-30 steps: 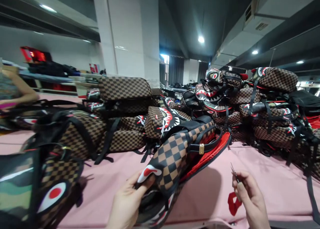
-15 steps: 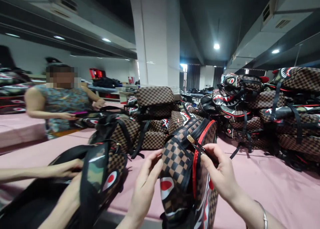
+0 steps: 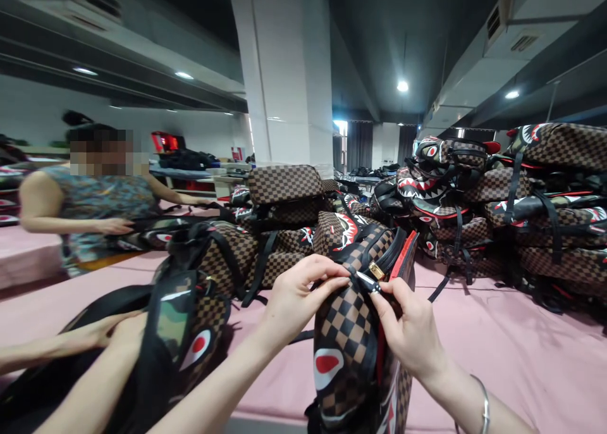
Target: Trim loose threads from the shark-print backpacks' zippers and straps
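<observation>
A brown-and-black checkered backpack with a red-and-white eye patch stands upright before me on the pink table. My left hand reaches over its top, thumb and fingertips pinched at the seam. Whatever lies in that pinch is too small to make out. In my right hand are small black-handled snips, their silver tip pointing left toward my left fingertips. A gold zipper pull hangs just above the snips, beside the red-edged zipper opening.
Another person's arms work inside a dark backpack at lower left. Across the pink table, a co-worker handles another bag. Stacked backpacks fill the back right, with more bags behind mine. A pillar rises beyond.
My left hand has moved from the backpack's left side up to its top seam and pinched there. The snips' silver tip now shows beside it. The view has shifted slightly right.
</observation>
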{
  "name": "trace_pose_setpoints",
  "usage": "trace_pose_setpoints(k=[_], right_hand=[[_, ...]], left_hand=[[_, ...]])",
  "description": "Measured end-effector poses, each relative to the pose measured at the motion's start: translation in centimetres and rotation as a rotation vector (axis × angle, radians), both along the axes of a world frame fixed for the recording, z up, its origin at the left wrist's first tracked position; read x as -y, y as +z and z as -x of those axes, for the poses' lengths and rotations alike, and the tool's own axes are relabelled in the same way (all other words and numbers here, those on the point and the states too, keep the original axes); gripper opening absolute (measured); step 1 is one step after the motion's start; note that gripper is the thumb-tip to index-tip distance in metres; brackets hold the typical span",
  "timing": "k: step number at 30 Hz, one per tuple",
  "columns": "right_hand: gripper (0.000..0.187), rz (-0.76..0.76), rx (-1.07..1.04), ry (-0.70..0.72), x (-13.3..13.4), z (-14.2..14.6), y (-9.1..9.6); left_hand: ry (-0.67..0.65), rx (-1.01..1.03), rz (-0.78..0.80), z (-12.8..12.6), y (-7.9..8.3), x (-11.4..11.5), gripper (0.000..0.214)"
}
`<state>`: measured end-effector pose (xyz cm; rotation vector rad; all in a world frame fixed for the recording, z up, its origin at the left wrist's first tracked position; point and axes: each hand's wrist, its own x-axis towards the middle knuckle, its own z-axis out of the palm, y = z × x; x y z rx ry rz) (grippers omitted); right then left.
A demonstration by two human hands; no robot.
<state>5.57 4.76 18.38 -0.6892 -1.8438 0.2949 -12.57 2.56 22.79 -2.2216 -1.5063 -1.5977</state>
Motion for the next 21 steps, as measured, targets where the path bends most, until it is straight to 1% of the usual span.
trace_pose_setpoints(k=[6,9,12,15,17,18,19,21], right_hand=[[0.016,0.001,0.039,0.006,0.2,-0.1,0.0],[0.015,-0.019,0.046,-0.012,0.1,-0.1,0.2],[0.016,-0.007,0.040,-0.006,0.1,-0.1,0.3],[0.015,0.041,-0.020,0.035,0.0,-0.3,0.2],[0.015,0.099,-0.083,0.083,0.0,-0.5,-0.1],[0.015,0.134,-0.124,0.110,0.0,-0.7,-0.3],[0.016,0.169,-0.173,0.137,0.0,-0.9,-0.5],[0.019,0.233,-0.289,0.183,-0.1,-1.4,-0.9]], left_hand=[[0.096,-0.115,-0.066,-1.2,-0.1,-0.4,0.018],[0.108,-0.139,-0.088,-1.6,-0.2,-0.6,0.018],[0.095,-0.147,-0.102,-1.8,-0.3,-0.6,0.019],[0.113,-0.006,-0.089,-2.0,-0.2,-0.4,0.020],[0.124,0.107,-0.075,-2.2,0.0,-0.1,0.025],[0.112,0.125,-0.076,-2.3,0.2,0.1,0.029],[0.091,0.104,-0.081,-2.6,0.4,0.1,0.032],[0.064,-0.022,-0.098,-3.2,0.7,-0.1,0.032]])
